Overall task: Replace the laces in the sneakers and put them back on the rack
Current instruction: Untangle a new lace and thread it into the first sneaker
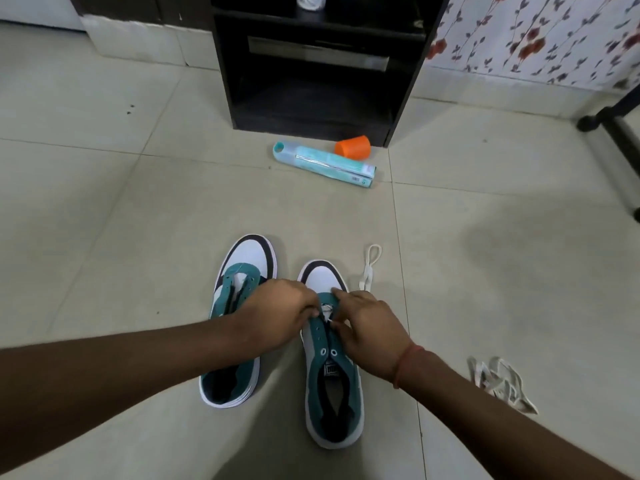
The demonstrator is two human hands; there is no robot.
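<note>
Sneakers: two are counted, standing side by side on the floor [104, 202], toes pointing far. The left sneaker [239, 323] is unlaced, its eyelets bare. The right sneaker [334, 386] is worked at its far eyelets, where a white lace [326, 309] is seen. The left hand [280, 313] is curled around the near-toe part of the eyelet flap, gripping it. The right hand [370, 327] is closed in a pinch at the lace, though the fingertips are partly hidden. One loose lace [370, 266] lies just right of the right sneaker's toe. One crumpled bundle [502, 382], probably the old laces, lies near and farther right. One dark rack [311, 64] stands far, well apart from the sneakers. One teal box [325, 166] and one orange cup [353, 147] lie before it.

Risks, as judged: the lace tip may be missed or frayed at an eyelet if the flap is allowed to slip; uneven ends may result if one side is pulled too far; an eyelet may be skipped. The loose lace could be confused with the old bundle. The box and cup may obstruct the return to the rack.
</note>
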